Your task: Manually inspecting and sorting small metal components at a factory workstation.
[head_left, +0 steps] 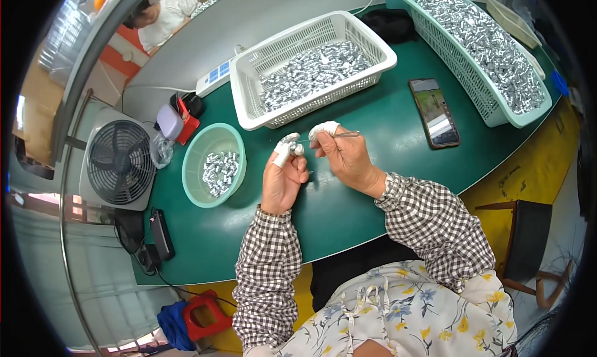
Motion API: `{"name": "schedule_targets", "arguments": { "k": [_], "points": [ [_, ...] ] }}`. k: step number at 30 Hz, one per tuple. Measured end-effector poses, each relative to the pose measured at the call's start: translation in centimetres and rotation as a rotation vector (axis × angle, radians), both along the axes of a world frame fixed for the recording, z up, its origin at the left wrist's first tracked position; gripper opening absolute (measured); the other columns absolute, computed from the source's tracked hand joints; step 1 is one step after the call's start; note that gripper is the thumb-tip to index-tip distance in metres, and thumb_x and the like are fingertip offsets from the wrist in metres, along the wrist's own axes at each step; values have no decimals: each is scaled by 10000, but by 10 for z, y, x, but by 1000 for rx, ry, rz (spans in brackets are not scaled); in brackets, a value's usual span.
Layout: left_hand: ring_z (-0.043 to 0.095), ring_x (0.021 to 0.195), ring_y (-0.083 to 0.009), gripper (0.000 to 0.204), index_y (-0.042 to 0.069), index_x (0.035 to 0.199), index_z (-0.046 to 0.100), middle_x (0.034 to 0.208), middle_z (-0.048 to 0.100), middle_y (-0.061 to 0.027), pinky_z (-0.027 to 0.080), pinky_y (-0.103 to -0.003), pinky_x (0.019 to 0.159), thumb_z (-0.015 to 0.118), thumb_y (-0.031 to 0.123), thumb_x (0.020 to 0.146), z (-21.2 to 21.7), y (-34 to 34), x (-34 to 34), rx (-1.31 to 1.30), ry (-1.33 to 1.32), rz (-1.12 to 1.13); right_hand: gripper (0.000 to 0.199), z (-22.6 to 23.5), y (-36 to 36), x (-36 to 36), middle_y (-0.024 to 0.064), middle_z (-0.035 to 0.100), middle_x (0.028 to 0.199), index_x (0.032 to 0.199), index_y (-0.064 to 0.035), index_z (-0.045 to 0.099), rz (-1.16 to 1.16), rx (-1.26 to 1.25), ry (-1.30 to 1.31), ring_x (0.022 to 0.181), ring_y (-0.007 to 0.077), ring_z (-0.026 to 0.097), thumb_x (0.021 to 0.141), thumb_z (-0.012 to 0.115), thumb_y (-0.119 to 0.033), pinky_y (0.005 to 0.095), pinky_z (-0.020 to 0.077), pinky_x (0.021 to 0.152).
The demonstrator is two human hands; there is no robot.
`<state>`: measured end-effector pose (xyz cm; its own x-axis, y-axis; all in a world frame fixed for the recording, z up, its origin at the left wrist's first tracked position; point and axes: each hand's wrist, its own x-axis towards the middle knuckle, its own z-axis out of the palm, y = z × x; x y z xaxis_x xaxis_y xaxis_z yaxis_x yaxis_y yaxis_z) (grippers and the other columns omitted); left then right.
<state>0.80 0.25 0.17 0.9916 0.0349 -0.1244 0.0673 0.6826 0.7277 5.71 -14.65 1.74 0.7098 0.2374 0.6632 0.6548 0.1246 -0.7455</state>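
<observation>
My left hand (284, 182) is raised over the green table, white covers on its fingertips. Thumb and fingers pinch a small silvery metal part (296, 144), mostly hidden by the fingers. Close on its right, my right hand (346, 158) grips a thin metal hand tool (346, 134), its slim tip directed at the part; whether they touch I cannot tell. White covers wrap fingers of this hand too. A pale green bowl (191, 184) with several similar silvery parts (221, 172) stands left of my left hand. Beyond both hands sits a white basket (249, 118) of such parts.
A heaped mint-green basket (463, 77) stands at the far right, a phone (434, 113) before it. Along the left are a fan (121, 162), a red-and-black item (188, 122), a power strip (214, 77) and a black adapter (161, 234). Another person (166, 18) sits beyond the partition.
</observation>
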Motion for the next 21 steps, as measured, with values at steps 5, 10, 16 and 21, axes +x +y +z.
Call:
{"name": "schedule_targets", "arguments": {
  "k": [5, 10, 16, 21],
  "points": [
    [482, 630, -103, 296, 36, 1162, 446, 884, 554, -32, 402, -225, 466, 425, 201, 916, 3, 0, 0, 1, -6, -20, 153, -1, 5, -1, 76, 597, 723, 852, 36, 572, 13, -41, -61, 558, 116, 564, 886, 482, -84, 228, 448, 483],
    [472, 603, -96, 266, 38, 1115, 468, 840, 532, -26, 387, -213, 446, 434, 208, 914, 10, -7, -1, 38, 17, -15, 145, -8, 7, 4, 80, 594, 721, 854, 38, 570, -22, -101, -209, 539, 126, 558, 882, 485, -76, 235, 440, 476],
    [420, 501, -67, 210, 44, 966, 512, 708, 464, 6, 319, -196, 394, 457, 237, 905, 11, 1, -4, 240, 37, 11, 111, 2, 6, 3, 120, 564, 740, 799, 24, 566, 129, -97, 202, 576, 233, 563, 843, 507, -60, 319, 448, 488],
    [406, 488, -62, 213, 43, 965, 518, 697, 464, 10, 300, -193, 389, 450, 237, 909, 13, 1, -8, 278, 41, -23, 172, 1, 15, 3, 121, 560, 684, 760, 22, 541, 68, -57, -87, 554, 241, 558, 870, 484, -98, 324, 444, 490]
  ]
}}
